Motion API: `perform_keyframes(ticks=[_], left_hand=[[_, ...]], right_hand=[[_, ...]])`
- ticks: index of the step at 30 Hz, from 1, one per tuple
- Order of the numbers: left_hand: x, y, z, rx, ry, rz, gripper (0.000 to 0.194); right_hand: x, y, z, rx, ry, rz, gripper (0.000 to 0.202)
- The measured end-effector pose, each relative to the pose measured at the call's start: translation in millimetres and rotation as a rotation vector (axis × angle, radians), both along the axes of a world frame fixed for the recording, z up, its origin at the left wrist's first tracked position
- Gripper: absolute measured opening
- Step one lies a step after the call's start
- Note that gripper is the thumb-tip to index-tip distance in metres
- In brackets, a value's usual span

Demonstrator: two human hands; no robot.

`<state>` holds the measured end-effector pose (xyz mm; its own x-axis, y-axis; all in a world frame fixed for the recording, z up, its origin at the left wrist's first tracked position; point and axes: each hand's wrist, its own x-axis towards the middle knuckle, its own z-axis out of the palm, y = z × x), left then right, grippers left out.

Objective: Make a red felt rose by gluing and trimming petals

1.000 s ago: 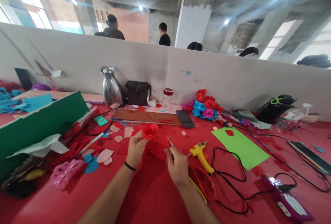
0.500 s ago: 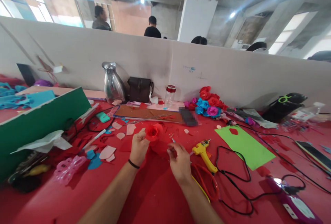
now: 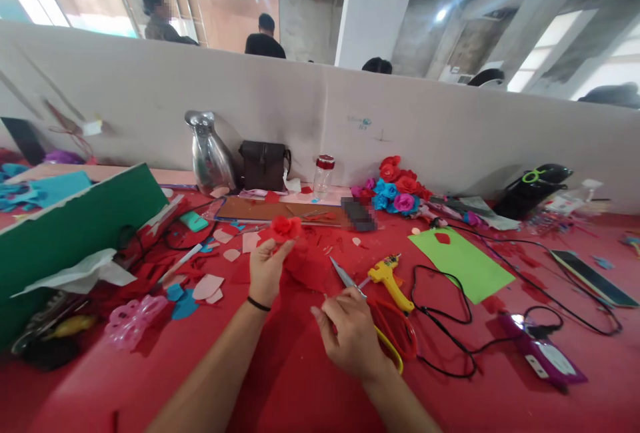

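My left hand (image 3: 266, 273) is closed in a pinch under a red paper rose (image 3: 283, 226), holding it upright above the table. My right hand (image 3: 347, 330) is at the right, palm down, with curled fingers and the thumb apart from them; nothing shows in its grasp. It covers the middle of a pair of scissors (image 3: 342, 274), whose blades point away to the left. The scissors' red and yellow handles emerge on the hand's other side. Just beyond lies a yellow glue gun (image 3: 393, 283). Red paper (image 3: 305, 270) lies between the hands.
A green board (image 3: 75, 233) stands at the left near pink paper pieces (image 3: 207, 288) and a pink plastic piece (image 3: 135, 322). Paper flowers (image 3: 395, 186), a glass jar (image 3: 323, 180) and a steel jug (image 3: 210, 156) line the partition. Black cords run right toward a purple power strip (image 3: 543, 350).
My right hand has moved back and slightly right over the scissors, and its thumb and fingers have parted. The rose has turned more side-on in my left hand. The view has shifted slightly.
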<state>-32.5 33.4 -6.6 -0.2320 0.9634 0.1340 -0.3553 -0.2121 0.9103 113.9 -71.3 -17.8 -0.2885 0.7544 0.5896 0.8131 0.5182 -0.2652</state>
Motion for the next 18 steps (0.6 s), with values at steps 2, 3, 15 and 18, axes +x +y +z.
perform_keyframes(ticks=[2, 3, 15, 18], left_hand=[[-4.2, 3.7, 3.3, 0.03, -0.065, 0.102, 0.01], [-7.2, 6.2, 4.5, 0.041, -0.103, 0.151, 0.012], [-35.9, 22.3, 3.4, -0.009, -0.242, 0.253, 0.019], [-39.2, 22.2, 5.5, -0.006, -0.227, 0.256, 0.018]], right_hand=[[12.5, -14.3, -1.7, 0.022, -0.068, -0.051, 0.034], [21.8, -19.5, -3.8, 0.026, -0.079, -0.097, 0.034], [96.0, -25.3, -16.3, -0.146, -0.006, -0.441, 0.028], [90.8, -31.7, -19.9, -0.137, -0.054, -0.491, 0.028]])
